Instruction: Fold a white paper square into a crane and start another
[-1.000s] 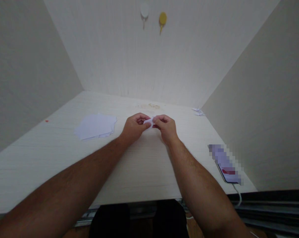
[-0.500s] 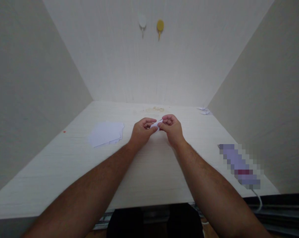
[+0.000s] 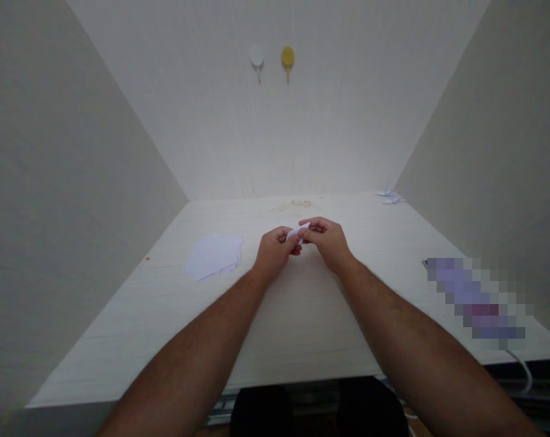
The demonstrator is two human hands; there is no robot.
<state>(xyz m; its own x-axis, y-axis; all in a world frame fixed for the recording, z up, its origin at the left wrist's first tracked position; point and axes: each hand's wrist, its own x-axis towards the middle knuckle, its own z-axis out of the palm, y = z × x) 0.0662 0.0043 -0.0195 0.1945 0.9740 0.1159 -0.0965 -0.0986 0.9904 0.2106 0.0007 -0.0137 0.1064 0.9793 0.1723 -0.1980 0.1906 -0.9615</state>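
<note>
- My left hand (image 3: pixel 275 250) pinches the left end of a small white paper (image 3: pixel 293 232), thumb uppermost, fingers curled behind.
- My right hand (image 3: pixel 329 240) pinches the same paper toward its right end, thumb in front and fingertips at its far edge. Both grips are narrow, thumbs nearly meeting; any folds are too small to make out.
- The paper sits between my hands, over the middle of a pale table (image 3: pixel 297 328). I cannot tell whether it touches the surface.
- As I judge it, a thumb pressing unevenly could crease the paper askew, and the hands pulling apart could tear it. Too loose a pinch could let it slip or spring open.
- To my left, well apart from my hands, lies a loose pile of white sheets (image 3: pixel 213 256) with uneven edges; a sweeping forearm might scatter it.
- Beyond my hands, a brownish mark (image 3: pixel 298 204) stains the table.
- In the far right corner lie some small white paper pieces (image 3: pixel 391 197).
- Near the right edge is a flat object (image 3: pixel 473 297), pixelated, with a white cable (image 3: pixel 526 370) at its near end; a snagged cable could drag it.
</note>
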